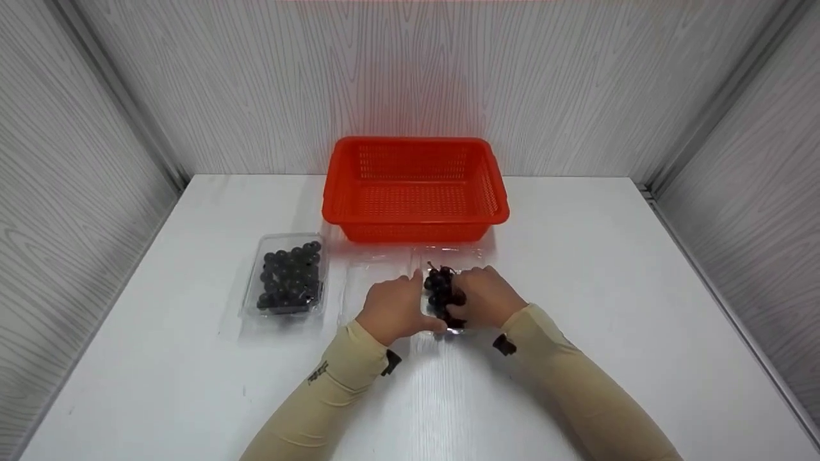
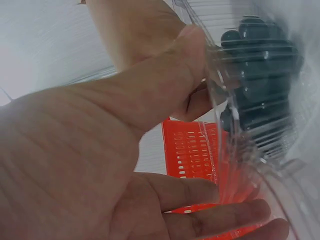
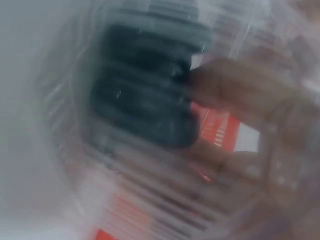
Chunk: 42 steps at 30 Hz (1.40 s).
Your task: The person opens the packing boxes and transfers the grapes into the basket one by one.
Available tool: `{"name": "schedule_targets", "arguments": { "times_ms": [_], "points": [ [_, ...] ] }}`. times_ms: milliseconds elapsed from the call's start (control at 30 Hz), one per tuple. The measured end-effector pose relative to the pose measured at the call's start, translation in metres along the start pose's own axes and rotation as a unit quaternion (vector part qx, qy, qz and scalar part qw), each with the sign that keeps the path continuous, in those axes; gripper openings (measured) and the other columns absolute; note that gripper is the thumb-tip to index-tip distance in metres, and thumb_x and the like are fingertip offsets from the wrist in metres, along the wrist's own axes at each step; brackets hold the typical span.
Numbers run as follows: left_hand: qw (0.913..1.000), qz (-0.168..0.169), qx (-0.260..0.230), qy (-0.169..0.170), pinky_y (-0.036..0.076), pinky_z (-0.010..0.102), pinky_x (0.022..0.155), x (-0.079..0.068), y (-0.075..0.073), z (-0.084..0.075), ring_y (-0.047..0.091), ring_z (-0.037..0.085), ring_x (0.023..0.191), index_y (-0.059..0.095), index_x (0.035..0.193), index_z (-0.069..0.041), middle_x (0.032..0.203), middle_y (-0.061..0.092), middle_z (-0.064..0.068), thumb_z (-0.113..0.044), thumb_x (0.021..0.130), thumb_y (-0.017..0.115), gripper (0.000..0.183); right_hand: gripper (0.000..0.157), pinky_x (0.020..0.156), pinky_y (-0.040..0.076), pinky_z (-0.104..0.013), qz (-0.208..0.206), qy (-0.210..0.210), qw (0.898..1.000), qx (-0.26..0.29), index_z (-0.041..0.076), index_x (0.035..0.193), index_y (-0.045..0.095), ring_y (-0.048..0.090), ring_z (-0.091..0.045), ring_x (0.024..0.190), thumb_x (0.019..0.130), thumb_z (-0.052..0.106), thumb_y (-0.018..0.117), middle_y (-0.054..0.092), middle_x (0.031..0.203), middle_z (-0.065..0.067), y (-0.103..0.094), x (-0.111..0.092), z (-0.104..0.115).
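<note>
Dark grapes [image 1: 439, 288] on a stem lie in an opened clear plastic box [image 1: 456, 257] in front of the red basket. My right hand [image 1: 485, 298] reaches into this box and grips the bunch between thumb and fingers. The right wrist view shows the grapes [image 3: 145, 90] blurred through the clear wall. At the box's near left corner is my left hand [image 1: 398, 308], its thumb along the near edge. In the left wrist view its straight thumb and fingers touch the clear plastic [image 2: 250, 165], with the grapes [image 2: 262, 70] beyond.
A red plastic basket [image 1: 410, 232] stands at the back against the wall. Left of the hands sits a second clear box [image 1: 274, 241] of dark grapes. The opened box's clear lid [image 1: 371, 272] lies flat to its left, on the white table [image 1: 160, 358].
</note>
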<state>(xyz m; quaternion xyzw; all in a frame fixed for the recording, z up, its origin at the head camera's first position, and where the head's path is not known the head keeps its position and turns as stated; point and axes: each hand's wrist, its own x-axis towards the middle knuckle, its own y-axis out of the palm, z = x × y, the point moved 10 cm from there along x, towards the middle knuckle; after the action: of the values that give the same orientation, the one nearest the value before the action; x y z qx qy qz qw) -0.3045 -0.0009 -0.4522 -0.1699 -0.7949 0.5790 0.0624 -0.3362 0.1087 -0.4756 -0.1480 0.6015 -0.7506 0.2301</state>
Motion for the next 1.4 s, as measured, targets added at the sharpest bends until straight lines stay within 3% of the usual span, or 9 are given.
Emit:
{"name": "schedule_targets", "arguments": {
  "times_ms": [300, 567, 800, 1100, 1400],
  "points": [
    [0.9999, 0.007, -0.001, -0.011, 0.057, 0.047, 0.09, 0.001, 0.004, -0.002, 0.07, 0.034, 0.099, 0.044, 0.154, 0.003, 0.125, 0.07, 0.02, -0.06, 0.076, 0.085, 0.108, 0.007, 0.089, 0.05, -0.042, 0.012, -0.005, 1.0, 0.016, 0.023, 0.094, 0.075, 0.058, -0.018, 0.076, 0.09, 0.027, 0.078, 0.067, 0.079, 0.008, 0.003, -0.002, 0.0],
    [0.9997, 0.016, 0.008, -0.016, 0.055, 0.048, 0.093, 0.004, 0.008, -0.003, 0.07, 0.033, 0.103, 0.042, 0.155, 0.002, 0.128, 0.069, 0.019, -0.062, 0.077, 0.084, 0.109, 0.017, 0.081, 0.055, -0.041, 0.016, 0.001, 1.0, 0.017, 0.017, 0.096, 0.067, 0.059, -0.021, 0.074, 0.091, 0.028, 0.079, 0.066, 0.077, 0.003, 0.003, -0.002, 0.002],
    [0.9997, 0.008, 0.001, -0.022, 0.058, 0.048, 0.085, 0.001, 0.003, -0.002, 0.071, 0.034, 0.098, 0.044, 0.154, 0.002, 0.123, 0.07, 0.02, -0.062, 0.076, 0.085, 0.109, 0.017, 0.075, 0.055, -0.041, -0.013, -0.012, 1.0, 0.014, 0.014, 0.095, 0.064, 0.058, -0.02, 0.071, 0.09, 0.02, 0.079, 0.063, 0.076, 0.002, -0.003, 0.0, 0.004],
    [0.9994, 0.004, -0.015, -0.03, 0.057, 0.047, 0.085, 0.0, 0.003, 0.001, 0.07, 0.034, 0.097, 0.043, 0.154, 0.003, 0.122, 0.07, 0.02, -0.063, 0.073, 0.086, 0.114, 0.025, 0.089, 0.056, -0.041, -0.034, -0.005, 0.998, 0.055, 0.016, 0.109, 0.068, 0.062, -0.021, 0.086, 0.088, 0.015, 0.083, 0.068, 0.095, -0.001, -0.015, -0.001, 0.001],
    [0.9992, -0.02, -0.008, -0.035, 0.057, 0.046, 0.073, -0.001, 0.0, 0.001, 0.069, 0.034, 0.081, 0.047, 0.148, 0.005, 0.101, 0.07, 0.018, -0.066, 0.073, 0.084, 0.11, 0.021, 0.083, 0.057, -0.04, -0.075, 0.0, 0.992, 0.098, 0.012, 0.105, 0.065, 0.06, -0.023, 0.087, 0.089, 0.007, 0.077, 0.064, 0.097, -0.004, -0.033, -0.005, -0.007]
  ]
}}
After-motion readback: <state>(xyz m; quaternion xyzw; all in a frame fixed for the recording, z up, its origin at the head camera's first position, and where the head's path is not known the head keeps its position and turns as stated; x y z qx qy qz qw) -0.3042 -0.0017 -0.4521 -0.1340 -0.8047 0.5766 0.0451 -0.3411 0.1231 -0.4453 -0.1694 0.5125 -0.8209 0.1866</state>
